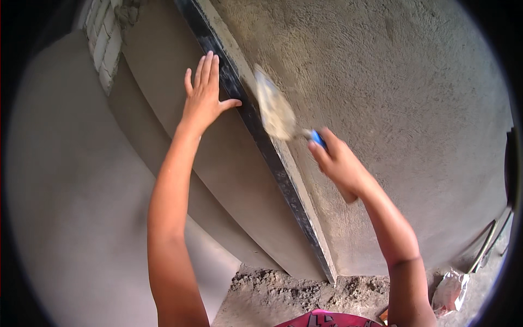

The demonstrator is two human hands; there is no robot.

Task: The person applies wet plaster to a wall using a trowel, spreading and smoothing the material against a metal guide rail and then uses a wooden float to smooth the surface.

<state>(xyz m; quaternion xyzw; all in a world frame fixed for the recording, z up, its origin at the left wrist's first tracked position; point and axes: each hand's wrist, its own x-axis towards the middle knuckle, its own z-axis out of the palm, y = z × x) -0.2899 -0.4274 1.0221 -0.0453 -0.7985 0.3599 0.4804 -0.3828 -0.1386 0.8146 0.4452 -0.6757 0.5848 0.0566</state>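
My right hand (339, 163) grips the blue handle of a pointed trowel (275, 109), whose blade is smeared with mortar and somewhat blurred. The blade lies over the mortar-covered edge of a long dark straightedge board (278, 174). This board runs slanting in the picture along the wall, from the top down to the floor. My left hand (204, 95) is spread flat against the smooth grey wall beside the board, its thumb and fingertips touching the board's dark face. To the right of the board stretches a rough plastered wall (403, 109).
Smooth grey wall faces (81, 180) step back on the left, with bare pale bricks (103, 41) at the upper left. Crumbled mortar (272, 283) lies along the wall's foot. At the lower right are a crumpled silvery bag (451, 291) and a thin bar (484, 245).
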